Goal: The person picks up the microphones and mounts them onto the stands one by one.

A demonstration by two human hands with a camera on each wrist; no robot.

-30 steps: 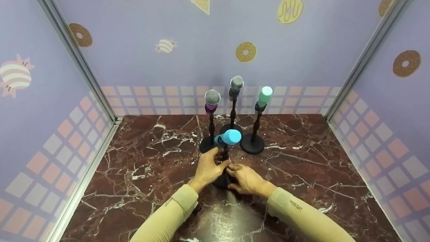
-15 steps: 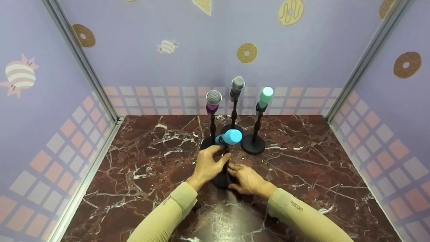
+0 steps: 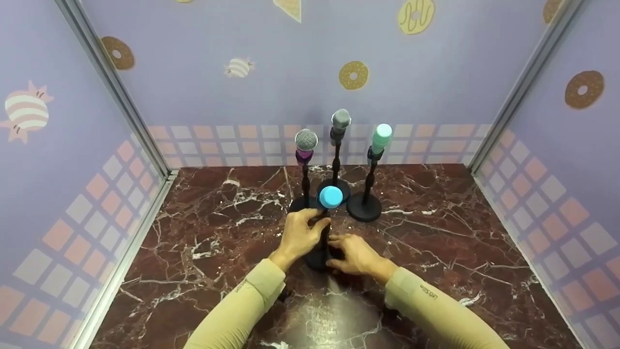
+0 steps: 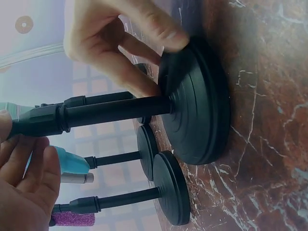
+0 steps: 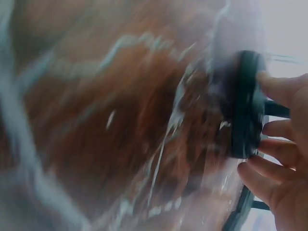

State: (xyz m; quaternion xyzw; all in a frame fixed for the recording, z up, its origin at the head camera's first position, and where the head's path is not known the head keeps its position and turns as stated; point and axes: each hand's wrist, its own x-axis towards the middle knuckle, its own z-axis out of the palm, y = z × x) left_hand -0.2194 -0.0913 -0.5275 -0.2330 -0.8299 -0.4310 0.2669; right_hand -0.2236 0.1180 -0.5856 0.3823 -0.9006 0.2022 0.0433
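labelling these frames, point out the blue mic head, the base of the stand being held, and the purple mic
blue mic head (image 3: pixel 331 197), head view, on its round top
stand base (image 4: pixel 199 103), left wrist view, on its ridged upper face
purple mic (image 3: pixel 305 140), head view, on its grille

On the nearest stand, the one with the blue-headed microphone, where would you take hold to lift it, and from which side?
Probably the slim black post of the nearest stand, just under the blue microphone, coming from the left, where the left hand already wraps it. The post is narrow enough for fingers to close round; the round base is wide and flat, and the right hand only rests fingers on it.
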